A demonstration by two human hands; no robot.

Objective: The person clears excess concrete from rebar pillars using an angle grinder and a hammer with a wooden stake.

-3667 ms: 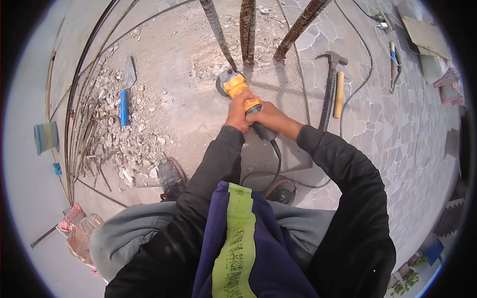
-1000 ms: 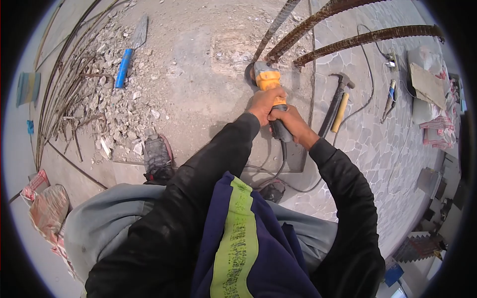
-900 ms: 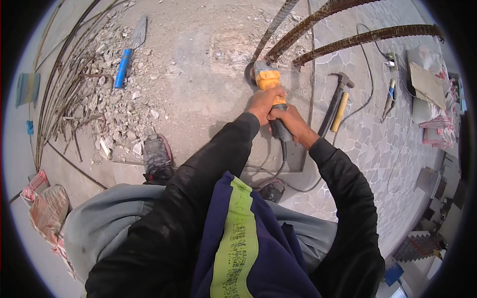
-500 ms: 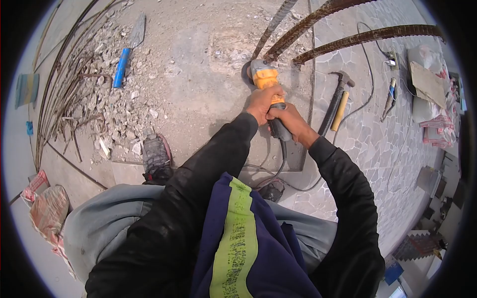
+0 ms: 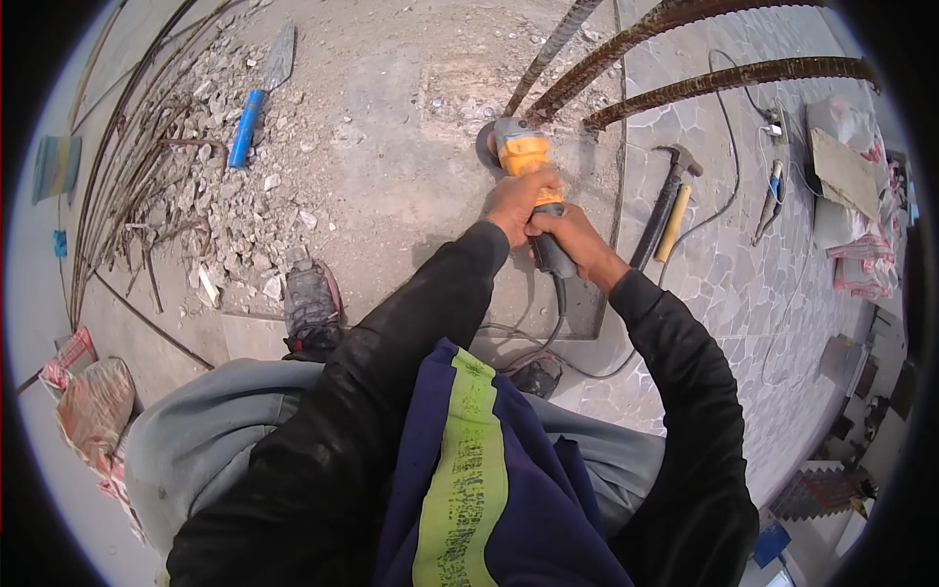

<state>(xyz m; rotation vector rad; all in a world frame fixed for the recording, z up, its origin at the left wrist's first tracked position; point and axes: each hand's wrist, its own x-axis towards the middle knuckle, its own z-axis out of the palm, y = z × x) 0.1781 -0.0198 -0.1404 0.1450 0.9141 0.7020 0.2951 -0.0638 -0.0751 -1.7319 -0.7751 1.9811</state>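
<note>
Left hand [image 5: 515, 201] and right hand [image 5: 572, 240] stay clasped round the yellow corded angle grinder [image 5: 524, 156], disc still at the rusty ribbed steel bar [image 5: 548, 57]: cutting apparently continues.

Angle grinder [image 5: 525, 155]: mid-body covered by left hand [image 5: 516, 201], rear grip by right hand [image 5: 575, 245]. Disc mostly behind the guard, so its contact point is unreadable. 3 rebars [image 5: 724, 76] run out past the picture's edge. Right shoe [image 5: 536, 375] is half hidden under the vest [image 5: 460, 470]. Far-right clutter is too distorted to name.
</note>
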